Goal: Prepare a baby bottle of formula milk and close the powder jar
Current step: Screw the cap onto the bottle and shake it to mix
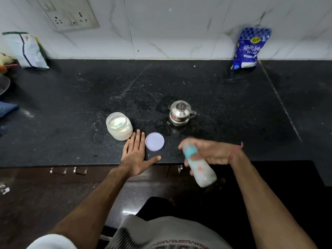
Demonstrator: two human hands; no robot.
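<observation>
Black speckled worktop (215, 90) against a white marbled wall; the open powder jar (119, 126) taken as landmark, standing upright near the front edge, white powder inside with a pale scoop half sunk in it. Jar lid (154, 141) lies flat on the worktop just right of the jar, apart from it, lilac. Left hand (136, 155) rests palm down and spread flat between jar and lid, holding nothing; fingertips reach the jar's base on its right side, thumb stretched along the front edge below the lid. Baby bottle (199, 166) is further right of the jar and nearer the person, off the worktop in the air past its front edge, tilted with the top end up and away; blurred, body milky white, a teal band near the top. Right hand (213, 151) is wrapped around the bottle's upper part. Small steel lidded pot (180, 113) with a side handle stands right of the jar and slightly farther back. Blue sugar bag (249, 47) leans on the wall far right of the jar; a pale packet (27, 49) leans far left.
</observation>
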